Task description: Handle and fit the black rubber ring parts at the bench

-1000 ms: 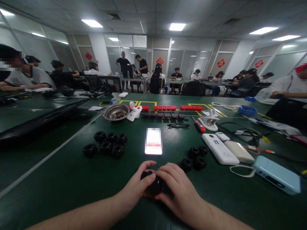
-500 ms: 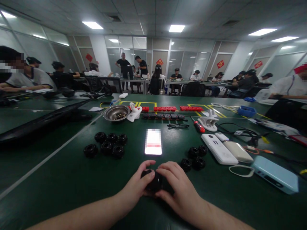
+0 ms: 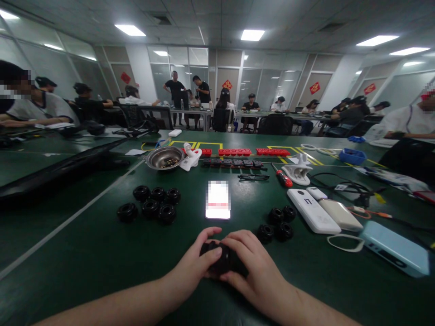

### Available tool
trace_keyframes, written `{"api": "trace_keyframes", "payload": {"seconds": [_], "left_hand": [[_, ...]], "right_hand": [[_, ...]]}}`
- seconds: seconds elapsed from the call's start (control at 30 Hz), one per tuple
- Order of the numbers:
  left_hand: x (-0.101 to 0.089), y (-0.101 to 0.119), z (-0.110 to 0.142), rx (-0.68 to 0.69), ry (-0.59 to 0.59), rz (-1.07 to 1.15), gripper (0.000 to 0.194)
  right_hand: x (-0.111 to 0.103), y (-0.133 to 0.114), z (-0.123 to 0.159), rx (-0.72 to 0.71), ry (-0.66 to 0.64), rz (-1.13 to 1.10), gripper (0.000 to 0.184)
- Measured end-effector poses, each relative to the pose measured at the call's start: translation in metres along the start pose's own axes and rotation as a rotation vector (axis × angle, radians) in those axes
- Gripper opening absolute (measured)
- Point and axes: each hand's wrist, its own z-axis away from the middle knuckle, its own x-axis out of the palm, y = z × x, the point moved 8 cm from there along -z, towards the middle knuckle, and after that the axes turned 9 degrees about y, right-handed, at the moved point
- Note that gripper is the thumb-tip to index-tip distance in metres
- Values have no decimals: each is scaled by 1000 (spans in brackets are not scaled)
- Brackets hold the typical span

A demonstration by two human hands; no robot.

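Observation:
Close to me at the table's near side, my left hand (image 3: pixel 203 254) and my right hand (image 3: pixel 248 259) both close around a black ring-shaped part (image 3: pixel 223 261). My left thumb lies over its top, and the right fingers wrap its other side. Much of the part is covered by the fingers. Several similar black ring-shaped parts (image 3: pixel 150 208) lie in a cluster to the left. Another group of black ring-shaped parts (image 3: pixel 276 223) sits right of my hands. Just beyond my hands a phone (image 3: pixel 218 213) lies with its screen lit.
Farther back are a metal bowl (image 3: pixel 164 159) with small brass-coloured pieces, red trays (image 3: pixel 234 152), a black strip of blocks (image 3: pixel 234 163) and a screwdriver (image 3: pixel 284 178). Power banks (image 3: pixel 313 212) and a light-blue box (image 3: pixel 394 249) lie right. People (image 3: pixel 251 103) sit at tables behind.
Both hands keep their grip on the black ring-shaped part. The left thumb has shifted slightly to the right over it. The view has moved very slightly.

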Motion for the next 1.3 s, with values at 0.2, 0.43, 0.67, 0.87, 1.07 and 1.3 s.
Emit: {"api": "trace_keyframes", "payload": {"seconds": [0.2,0.43,0.67,0.87,1.07,1.3], "left_hand": [[5,-1,-1,-28,10,-38,35],[1,6,5,45,-8,-4,50],[4,-4,-3,-27,4,-49,43],[3,9,6,75,-6,-39,47],[6,9,6,39,-10,-11,46],[0,-1,-2,26,25,-53,47]], "right_hand": [[-1,-1,2,7,-2,29,46],[-3,6,1,93,9,22,31],[-3,-5,0,-37,7,-35,41],[-4,5,0,99,-3,20,37],[-4,1,-1,42,9,-27,34],[0,0,0,40,-12,-14,42]]}}
